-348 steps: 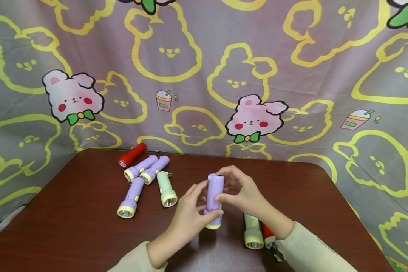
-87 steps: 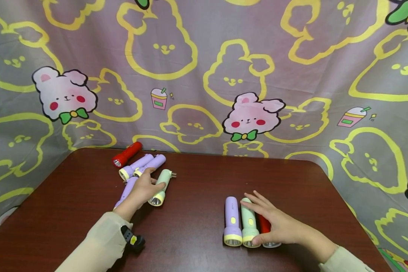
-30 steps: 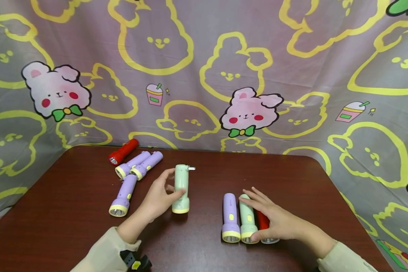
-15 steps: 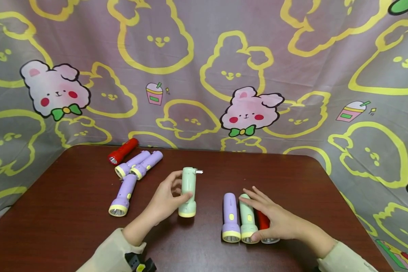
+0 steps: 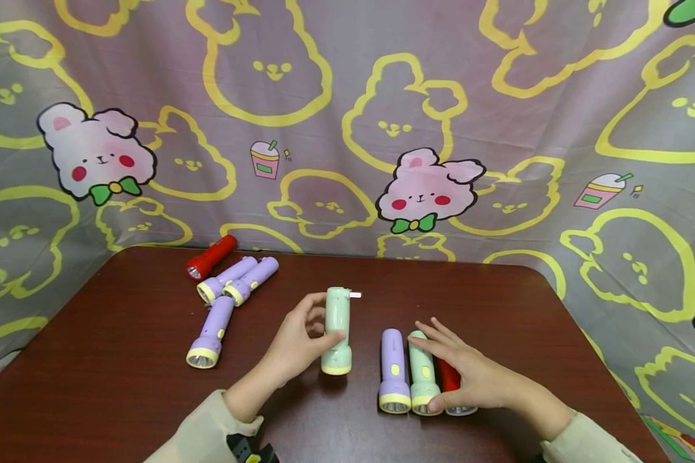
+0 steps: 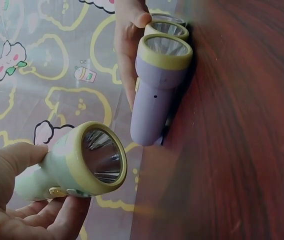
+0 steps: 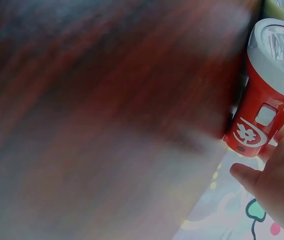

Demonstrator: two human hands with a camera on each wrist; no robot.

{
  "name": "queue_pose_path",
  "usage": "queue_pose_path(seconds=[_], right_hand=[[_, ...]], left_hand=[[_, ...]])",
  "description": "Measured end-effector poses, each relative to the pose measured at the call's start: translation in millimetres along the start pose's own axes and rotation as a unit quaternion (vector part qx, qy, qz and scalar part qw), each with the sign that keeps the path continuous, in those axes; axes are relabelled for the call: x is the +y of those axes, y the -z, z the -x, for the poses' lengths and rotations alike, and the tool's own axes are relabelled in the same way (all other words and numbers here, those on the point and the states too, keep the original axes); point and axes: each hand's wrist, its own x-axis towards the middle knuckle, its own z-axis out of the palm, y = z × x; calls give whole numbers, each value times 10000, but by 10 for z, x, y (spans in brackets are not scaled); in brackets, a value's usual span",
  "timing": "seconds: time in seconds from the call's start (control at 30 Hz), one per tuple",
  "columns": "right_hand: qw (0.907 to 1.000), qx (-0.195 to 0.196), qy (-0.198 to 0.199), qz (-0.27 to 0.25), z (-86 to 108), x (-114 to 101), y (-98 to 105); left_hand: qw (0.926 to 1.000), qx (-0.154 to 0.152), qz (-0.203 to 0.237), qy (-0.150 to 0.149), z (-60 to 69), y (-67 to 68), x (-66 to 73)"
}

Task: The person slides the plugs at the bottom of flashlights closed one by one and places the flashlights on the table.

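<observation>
My left hand [image 5: 301, 337] holds a light green flashlight [image 5: 337, 318] above the table, lens end down, thumb across its front. A folded-out plug sticks out to the right at its top. In the left wrist view, its yellow-rimmed lens [image 6: 102, 155] faces the camera. To the right, a purple flashlight [image 5: 393, 366], a second green flashlight [image 5: 422, 370] and a red flashlight [image 7: 267, 95] lie side by side. My right hand [image 5: 481, 376] rests over the green and red ones, fingers spread and thumb by the green one's head. It partly hides the red one.
At the left of the dark wooden table [image 5: 121, 360] lie several more flashlights: a red one [image 5: 211, 257], two purple ones crossing, and a nearer purple one [image 5: 211, 334]. A cartoon-print curtain [image 5: 324, 128] stands along the table's back edge.
The left hand has picked up the green flashlight from the left group and carried it rightward, closer to the row. Earlier, both hands held the purple flashlight now in the row. The right hand stays put lately.
</observation>
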Motion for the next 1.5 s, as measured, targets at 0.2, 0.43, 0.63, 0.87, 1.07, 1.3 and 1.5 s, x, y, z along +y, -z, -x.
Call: queue_pose_path(seconds=[0.2,0.43,0.63,0.87,1.07,1.3,1.5], right_hand=[[9999,-22,7,-114,15,10,-1],[9988,430,87,-215,5,7,34],[9946,1010,3,-226,-77,-52,133],[9879,1529,51,-258,-190,-142,211],[9821,1818,58,-496,-274,-235,218],[9758,1902,66,-1074,-391,-360,181],[9713,1870,213,-1455,-475,-455,139]], left_hand=[[10000,9,-43,65,2,-79,1],[9999,-32,-58,-84,18,-149,38],[9998,-44,70,-190,27,-209,69],[9991,-158,256,-301,29,-292,92],[9984,-192,333,-412,18,-357,108],[9971,-228,392,-605,25,-406,134],[9976,-187,296,-601,41,-443,155]])
